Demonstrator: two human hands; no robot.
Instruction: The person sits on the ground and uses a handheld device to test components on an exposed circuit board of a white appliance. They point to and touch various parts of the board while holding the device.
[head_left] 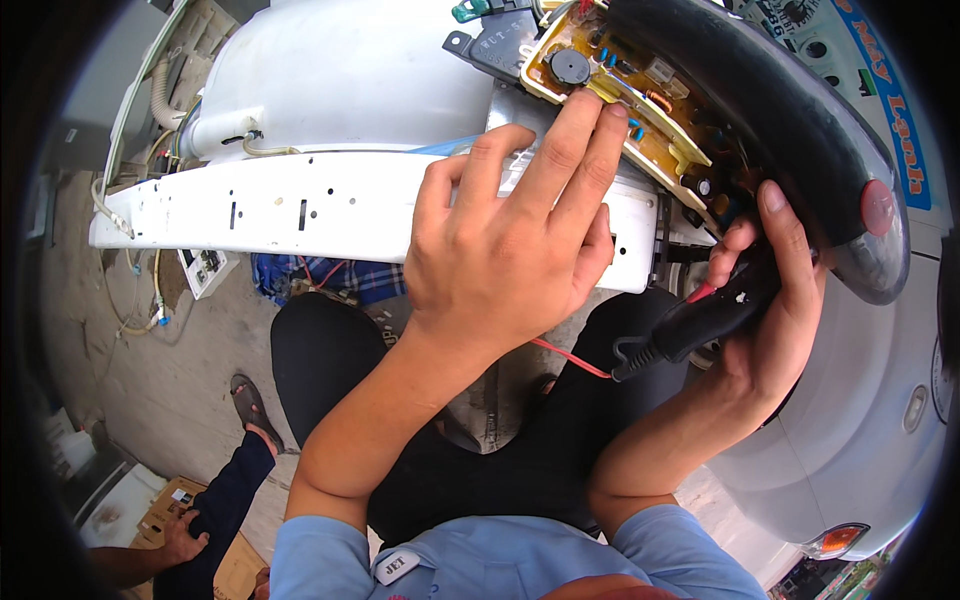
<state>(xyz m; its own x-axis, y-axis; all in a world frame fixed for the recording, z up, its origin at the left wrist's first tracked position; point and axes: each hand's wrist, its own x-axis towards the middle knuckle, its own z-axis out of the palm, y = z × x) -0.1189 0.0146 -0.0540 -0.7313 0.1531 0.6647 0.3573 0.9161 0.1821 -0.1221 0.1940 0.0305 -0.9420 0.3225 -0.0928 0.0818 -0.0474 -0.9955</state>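
Note:
A brown circuit board (640, 85) in a cream plastic tray lies at the upper right, with a round black buzzer-like part (570, 66) near its left end. My left hand (510, 215) reaches over a long white metal panel, fingers apart. Its index and middle fingertips touch the tray's yellowish inner edge; no grip shows. In my right hand (770, 260) is the handle of a black hair dryer (790, 120), with a red switch and a cord at the handle's end. The dryer's thick barrel runs alongside the board and hides part of it.
The white panel (270, 215) spans the front of a big white rounded appliance body (330, 85). Beside it are hoses and a blue checked cloth (340, 280). Another person's hand (183, 538) and sandalled foot are lower left. A grey vehicle (850, 420) stands right.

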